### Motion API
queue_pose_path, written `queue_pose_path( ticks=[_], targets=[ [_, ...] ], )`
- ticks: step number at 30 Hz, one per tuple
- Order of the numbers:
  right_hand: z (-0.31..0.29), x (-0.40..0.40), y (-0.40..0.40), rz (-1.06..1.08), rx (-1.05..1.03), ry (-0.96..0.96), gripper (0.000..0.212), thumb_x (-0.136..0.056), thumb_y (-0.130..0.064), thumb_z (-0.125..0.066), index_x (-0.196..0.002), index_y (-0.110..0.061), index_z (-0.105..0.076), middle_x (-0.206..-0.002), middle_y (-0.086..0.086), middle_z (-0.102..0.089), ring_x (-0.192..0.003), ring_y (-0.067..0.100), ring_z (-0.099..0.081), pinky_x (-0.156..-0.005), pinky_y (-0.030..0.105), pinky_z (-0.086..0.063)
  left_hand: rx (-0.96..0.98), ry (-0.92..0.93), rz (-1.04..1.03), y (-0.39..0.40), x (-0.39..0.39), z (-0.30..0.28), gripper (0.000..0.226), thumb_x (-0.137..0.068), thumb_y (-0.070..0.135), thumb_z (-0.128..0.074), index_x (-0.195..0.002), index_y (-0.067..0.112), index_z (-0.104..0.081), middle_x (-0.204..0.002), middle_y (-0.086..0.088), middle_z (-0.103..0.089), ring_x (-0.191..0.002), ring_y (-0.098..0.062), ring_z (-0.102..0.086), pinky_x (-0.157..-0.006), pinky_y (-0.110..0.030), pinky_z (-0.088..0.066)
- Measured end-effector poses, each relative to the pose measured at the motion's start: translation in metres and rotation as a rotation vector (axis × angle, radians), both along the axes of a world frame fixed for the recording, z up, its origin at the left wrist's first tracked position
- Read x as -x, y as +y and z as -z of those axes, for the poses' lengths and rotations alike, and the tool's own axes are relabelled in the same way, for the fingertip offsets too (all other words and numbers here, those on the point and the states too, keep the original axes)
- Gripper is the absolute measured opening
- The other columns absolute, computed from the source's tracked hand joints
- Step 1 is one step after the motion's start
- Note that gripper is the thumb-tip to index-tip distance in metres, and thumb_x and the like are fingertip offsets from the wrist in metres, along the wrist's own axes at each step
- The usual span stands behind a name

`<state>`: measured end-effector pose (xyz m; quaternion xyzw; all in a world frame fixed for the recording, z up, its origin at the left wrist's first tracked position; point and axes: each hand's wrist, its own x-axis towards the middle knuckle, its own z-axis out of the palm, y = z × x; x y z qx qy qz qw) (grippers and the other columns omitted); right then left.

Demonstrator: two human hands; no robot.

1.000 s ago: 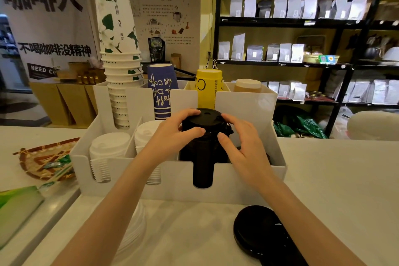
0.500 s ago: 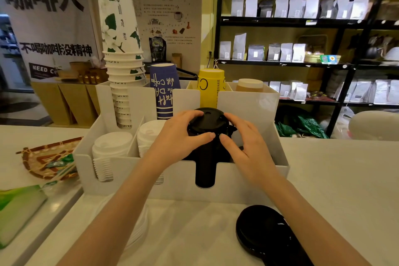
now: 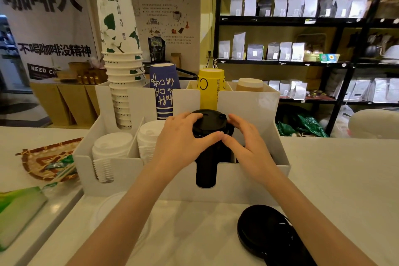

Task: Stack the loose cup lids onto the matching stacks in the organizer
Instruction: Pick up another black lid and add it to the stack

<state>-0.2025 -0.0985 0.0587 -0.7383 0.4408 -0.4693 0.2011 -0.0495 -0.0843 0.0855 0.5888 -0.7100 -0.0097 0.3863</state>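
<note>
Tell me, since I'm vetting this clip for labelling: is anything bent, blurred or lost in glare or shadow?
Head view: wide-angle bend tilts the tall cup stack and bows the shelves; hands, left and right, and organizer are fairly sharp; the black lid stack and loose black lids lose detail in darkness; soft reflections on the counter.

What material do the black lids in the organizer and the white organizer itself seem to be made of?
Round black lids stack: probably plastic, dull sheen, moulded sip hole and rim. White box-shaped organizer: looks like smooth opaque plastic sheet, flat thin walls with faint reflections; the exact type is unclear.
</note>
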Motion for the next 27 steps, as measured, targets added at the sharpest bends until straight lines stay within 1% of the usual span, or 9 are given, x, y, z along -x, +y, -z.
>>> queue_pose_path(
  ticks=[4,7,11,14,17,19,21,24,27],
  targets=[
    [0.003,-0.001,-0.001,0.011,0.025,0.032,0.045,-0.089,-0.03,-0.048,-0.132,-0.024,-0.038,-0.134,0.001,-0.047,-0.124,0.015,-0.039,-0.108,0.042,-0.033,-0.031,0.018,0.05,0.004,-0.005,-0.006,0.06,-0.073,0.045,-0.063,-0.127,0.023,-0.048,-0.131,-0.001,-0.053,-0.12,-0.018,-0.045,-0.097,-0.029,-0.035],
    [0.005,-0.001,-0.001,0.029,0.041,0.051,0.045,-0.089,-0.031,-0.046,-0.133,-0.023,-0.039,-0.134,0.001,-0.048,-0.124,0.016,-0.04,-0.107,0.044,-0.034,-0.056,0.059,0.073,0.004,-0.005,-0.007,0.06,-0.072,0.042,-0.066,-0.126,0.022,-0.048,-0.131,-0.002,-0.052,-0.12,-0.017,-0.044,-0.093,-0.025,-0.032],
    [0.003,0.0,0.003,0.057,0.061,0.116,0.048,-0.09,-0.032,-0.046,-0.135,-0.021,-0.034,-0.143,0.001,-0.037,-0.134,0.014,-0.026,-0.113,0.038,-0.023,-0.074,0.072,0.095,0.002,-0.005,-0.004,0.059,-0.073,0.041,-0.065,-0.126,0.023,-0.047,-0.13,-0.002,-0.051,-0.118,-0.016,-0.044,-0.089,-0.022,-0.03],
    [-0.006,0.005,0.008,0.057,0.008,0.167,0.056,-0.089,-0.033,-0.046,-0.139,-0.022,-0.025,-0.15,-0.001,-0.026,-0.138,0.013,-0.016,-0.113,0.036,-0.017,-0.104,0.084,0.117,0.0,-0.006,-0.001,0.057,-0.074,0.041,-0.064,-0.125,0.024,-0.044,-0.129,-0.004,-0.049,-0.108,-0.012,-0.043,-0.085,-0.021,-0.031],
    [-0.012,0.019,0.022,0.057,0.025,0.066,0.06,-0.087,-0.029,-0.053,-0.139,-0.023,-0.024,-0.145,-0.003,-0.034,-0.132,0.012,-0.029,-0.105,0.027,-0.029,-0.108,0.09,0.131,0.0,-0.006,0.002,0.056,-0.077,0.041,-0.061,-0.126,0.024,-0.042,-0.13,-0.004,-0.046,-0.108,-0.013,-0.043,-0.085,-0.022,-0.033],
    [-0.008,0.03,0.036,0.06,0.06,-0.006,0.054,-0.085,-0.025,-0.056,-0.134,-0.025,-0.033,-0.136,-0.003,-0.045,-0.122,0.009,-0.042,-0.095,0.017,-0.035,-0.101,0.08,0.129,0.001,-0.005,0.004,0.056,-0.079,0.04,-0.059,-0.128,0.022,-0.04,-0.133,-0.005,-0.045,-0.115,-0.017,-0.044,-0.088,-0.023,-0.034],
    [0.003,0.041,0.053,0.058,0.072,-0.024,0.047,-0.084,-0.023,-0.058,-0.127,-0.027,-0.041,-0.124,-0.005,-0.054,-0.11,0.004,-0.051,-0.089,0.017,-0.043,-0.096,0.081,0.125,0.003,-0.002,0.006,0.057,-0.08,0.039,-0.057,-0.131,0.02,-0.038,-0.134,-0.006,-0.043,-0.119,-0.019,-0.043,-0.091,-0.024,-0.033],
    [0.026,0.057,0.074,0.066,0.064,0.092,0.045,-0.08,-0.03,-0.057,-0.123,-0.029,-0.044,-0.118,-0.007,-0.058,-0.105,0.002,-0.053,-0.09,0.018,-0.044,-0.106,0.076,0.107,0.005,0.003,0.009,0.063,-0.082,0.04,-0.055,-0.135,0.018,-0.031,-0.142,-0.009,-0.033,-0.128,-0.023,-0.034,-0.103,-0.03,-0.031],
    [0.048,0.071,0.09,0.088,-0.032,0.203,0.049,-0.081,-0.035,-0.06,-0.125,-0.03,-0.041,-0.126,-0.008,-0.053,-0.111,0.002,-0.049,-0.096,0.025,-0.042,-0.115,0.022,0.052,0.011,0.012,0.012,0.069,-0.083,0.043,-0.051,-0.14,0.018,-0.021,-0.152,-0.011,-0.013,-0.139,-0.027,-0.014,-0.113,-0.038,-0.017]
  ],
)
